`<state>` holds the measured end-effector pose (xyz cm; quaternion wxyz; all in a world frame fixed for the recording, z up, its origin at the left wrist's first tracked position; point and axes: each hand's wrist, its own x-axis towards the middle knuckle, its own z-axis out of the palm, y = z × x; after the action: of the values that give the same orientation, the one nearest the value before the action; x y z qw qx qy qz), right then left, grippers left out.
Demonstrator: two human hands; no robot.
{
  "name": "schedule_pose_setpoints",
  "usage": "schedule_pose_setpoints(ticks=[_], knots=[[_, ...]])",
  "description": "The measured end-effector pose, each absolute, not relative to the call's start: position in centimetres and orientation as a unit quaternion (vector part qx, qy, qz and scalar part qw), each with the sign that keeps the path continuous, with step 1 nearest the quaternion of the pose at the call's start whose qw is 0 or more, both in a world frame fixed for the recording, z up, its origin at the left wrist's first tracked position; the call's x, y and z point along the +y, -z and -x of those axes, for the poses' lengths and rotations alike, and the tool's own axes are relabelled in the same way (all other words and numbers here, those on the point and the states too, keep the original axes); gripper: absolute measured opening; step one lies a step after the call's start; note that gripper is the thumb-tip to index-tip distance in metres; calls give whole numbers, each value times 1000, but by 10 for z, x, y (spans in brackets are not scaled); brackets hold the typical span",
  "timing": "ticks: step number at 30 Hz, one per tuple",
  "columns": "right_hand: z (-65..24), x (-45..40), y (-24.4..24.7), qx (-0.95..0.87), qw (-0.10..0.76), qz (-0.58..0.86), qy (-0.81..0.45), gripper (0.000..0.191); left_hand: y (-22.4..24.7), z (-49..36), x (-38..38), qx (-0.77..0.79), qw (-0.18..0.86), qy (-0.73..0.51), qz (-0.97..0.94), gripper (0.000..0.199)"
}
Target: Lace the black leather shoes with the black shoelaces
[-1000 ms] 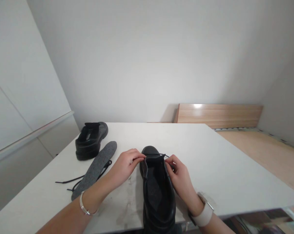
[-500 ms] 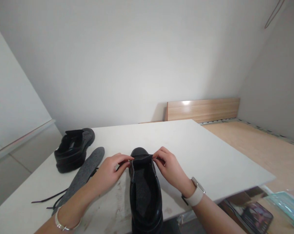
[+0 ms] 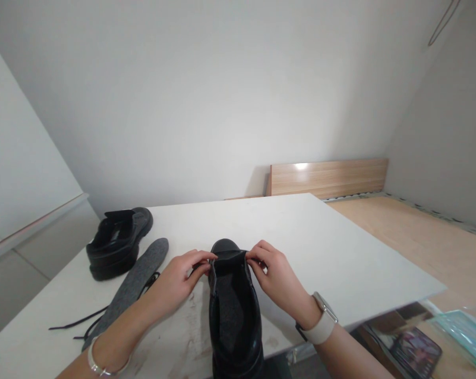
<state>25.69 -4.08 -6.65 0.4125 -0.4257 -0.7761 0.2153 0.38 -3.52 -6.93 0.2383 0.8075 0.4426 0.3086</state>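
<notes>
A black shoe (image 3: 236, 326) without laces lies at the near edge of the white table, its toe pointing away from me. The thumb and fingers of my left hand (image 3: 186, 271) pinch the left side of its opening near the tongue. On the other side, my right hand (image 3: 271, 268) pinches the right edge of the tongue (image 3: 230, 258). The tongue is folded across between both hands. Left of my left hand are a grey felt insole (image 3: 137, 279) and a black shoelace (image 3: 80, 320), partly covered by my forearm.
A second black shoe (image 3: 115, 247) rests at the table's (image 3: 325, 237) left side. Beyond the right edge are a wooden board (image 3: 328, 178), a light brown surface, a phone-like item (image 3: 415, 351) and a clear greenish plastic case (image 3: 465, 334).
My right wrist has shifted slightly right and down, while its fingers stay at the tongue. The left hand keeps its grip, and the shoe has hardly moved.
</notes>
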Motion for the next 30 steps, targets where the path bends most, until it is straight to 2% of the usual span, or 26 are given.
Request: schedule_pose_setpoints(ticks=[8,14,20,25,30], knots=[[-260,-47,70,-769,404,437,-235,30,63,-3,-41,422,263,-279,-821,31],[-255,-40,67,-792,379,426,-221,44,67,-3,-39,417,233,-267,-837,34],[-254,-39,68,-791,394,401,-243,40,72,-1,-35,374,236,-281,-852,43],[-257,-35,68,-795,390,385,-259,42,75,-1,-31,365,273,-298,-838,43],[-262,-28,60,-838,359,365,-191,40,76,0,-29,361,303,-296,-831,41]])
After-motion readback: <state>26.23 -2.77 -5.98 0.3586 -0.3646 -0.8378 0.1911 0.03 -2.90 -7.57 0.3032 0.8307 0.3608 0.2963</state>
